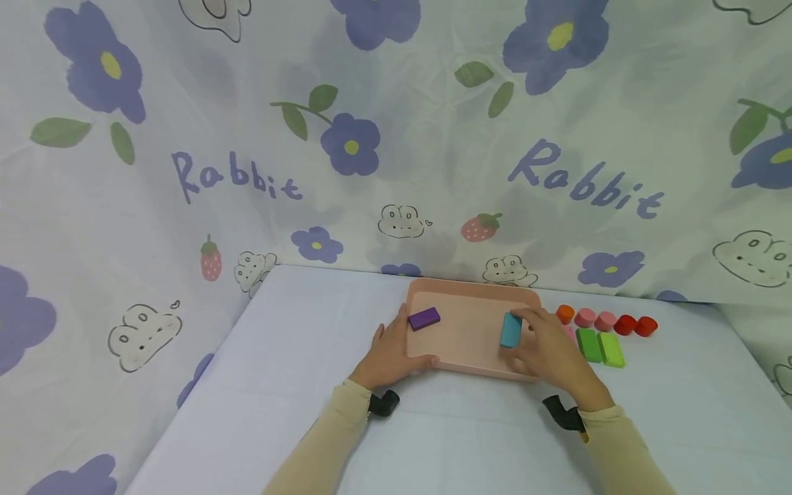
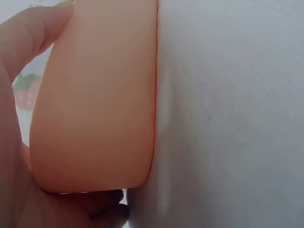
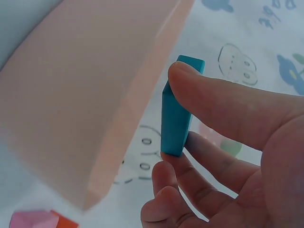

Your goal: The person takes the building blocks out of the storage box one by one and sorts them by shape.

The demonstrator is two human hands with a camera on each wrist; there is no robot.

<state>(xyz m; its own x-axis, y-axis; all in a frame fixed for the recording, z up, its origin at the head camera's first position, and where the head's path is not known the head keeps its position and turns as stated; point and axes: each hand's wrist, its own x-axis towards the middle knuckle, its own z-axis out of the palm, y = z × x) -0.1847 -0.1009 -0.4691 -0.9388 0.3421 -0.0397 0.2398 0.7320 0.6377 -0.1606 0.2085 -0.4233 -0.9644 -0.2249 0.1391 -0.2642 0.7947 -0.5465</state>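
Note:
A shallow peach-coloured tray [image 1: 464, 337] lies on the white table. My left hand [image 1: 386, 356] holds its near left corner, the thumb along the front edge and the fingers along the left side. The left wrist view shows the tray's outer wall [image 2: 97, 99] close up between thumb and fingers. Inside the tray, at its left, is a purple rectangular block [image 1: 424, 318]. Over the tray's right part, my right hand [image 1: 553, 350] pinches a blue rectangular block [image 1: 511, 331] between thumb and fingertips. The right wrist view shows that block [image 3: 175, 121] held upright above the rim.
Right of the tray stands a row of short cylinders: orange [image 1: 564, 314], pink [image 1: 584, 317] and red [image 1: 646, 326] among them. Before them lie a green block [image 1: 589, 345], a lime block [image 1: 612, 350] and a pink block partly behind my right hand. A patterned curtain [image 1: 421, 185] hangs behind the table.

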